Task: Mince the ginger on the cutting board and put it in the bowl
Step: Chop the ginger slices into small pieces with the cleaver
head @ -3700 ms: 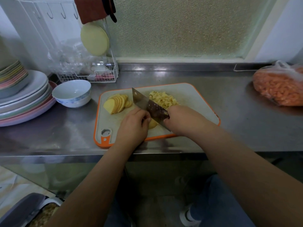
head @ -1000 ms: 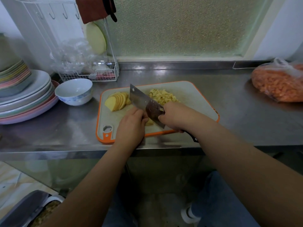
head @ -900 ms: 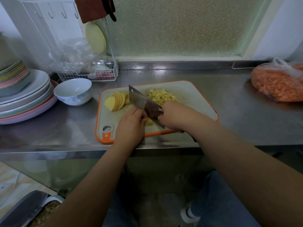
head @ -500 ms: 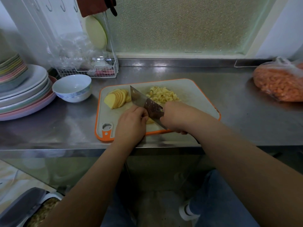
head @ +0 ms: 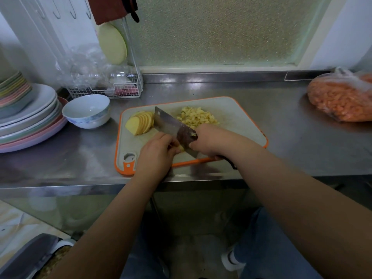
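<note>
We grip the cleaver (head: pixel 173 127) with our right hand (head: pixel 211 142). Our left hand (head: pixel 159 153) pinches a ginger piece (head: pixel 181 148) against the blade on the cutting board (head: pixel 239 117). Ginger slices (head: pixel 141 124) and minced ginger (head: pixel 198 117) lie there. The bowl (head: pixel 87 110) sits on the tabletop (head: pixel 281 141).

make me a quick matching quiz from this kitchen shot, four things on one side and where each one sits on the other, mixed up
Things:
1. bowl
2. ginger slices
3. minced ginger
4. orange bag

Places:
A. counter, far right
B. cutting board, left of the cleaver
C. counter, beside the plate stack
D. cutting board, right of the cleaver

Pairs: 1-C, 2-B, 3-D, 4-A
</note>
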`<state>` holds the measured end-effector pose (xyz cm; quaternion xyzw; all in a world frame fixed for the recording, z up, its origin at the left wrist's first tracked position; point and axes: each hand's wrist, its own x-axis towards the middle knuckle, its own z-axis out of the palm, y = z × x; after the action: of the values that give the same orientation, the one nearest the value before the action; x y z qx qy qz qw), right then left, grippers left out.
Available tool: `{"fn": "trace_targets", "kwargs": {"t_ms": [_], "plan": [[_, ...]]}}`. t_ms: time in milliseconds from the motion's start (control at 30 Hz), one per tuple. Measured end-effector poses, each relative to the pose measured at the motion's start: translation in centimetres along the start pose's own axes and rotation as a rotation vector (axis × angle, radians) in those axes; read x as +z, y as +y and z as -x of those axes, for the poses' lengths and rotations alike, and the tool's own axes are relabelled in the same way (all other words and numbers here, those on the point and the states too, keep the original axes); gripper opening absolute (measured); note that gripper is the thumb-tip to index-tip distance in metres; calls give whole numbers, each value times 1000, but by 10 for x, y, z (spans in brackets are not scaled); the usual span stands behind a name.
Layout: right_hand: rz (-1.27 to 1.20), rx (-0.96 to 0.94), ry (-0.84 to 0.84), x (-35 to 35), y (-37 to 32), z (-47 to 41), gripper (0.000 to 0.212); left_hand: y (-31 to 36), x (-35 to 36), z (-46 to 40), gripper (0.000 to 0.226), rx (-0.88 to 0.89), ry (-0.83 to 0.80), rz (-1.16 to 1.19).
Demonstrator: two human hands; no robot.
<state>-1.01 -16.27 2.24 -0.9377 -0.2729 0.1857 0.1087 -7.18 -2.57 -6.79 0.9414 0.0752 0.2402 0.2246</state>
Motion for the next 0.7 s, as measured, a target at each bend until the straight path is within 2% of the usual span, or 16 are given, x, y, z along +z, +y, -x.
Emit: {"fn": "trace_targets", "kwargs": {"t_ms": [233,400,700], "plan": [[54,-37,67,0,12,-2,12,10,4,-8,7,-32,12,5],[56,1,83,-9,18,-1,20,8,9,-11,7,-16,15,7],[162,12,-1,-10,4,0,10,7,9,-11,3,10,2,-17]]}}
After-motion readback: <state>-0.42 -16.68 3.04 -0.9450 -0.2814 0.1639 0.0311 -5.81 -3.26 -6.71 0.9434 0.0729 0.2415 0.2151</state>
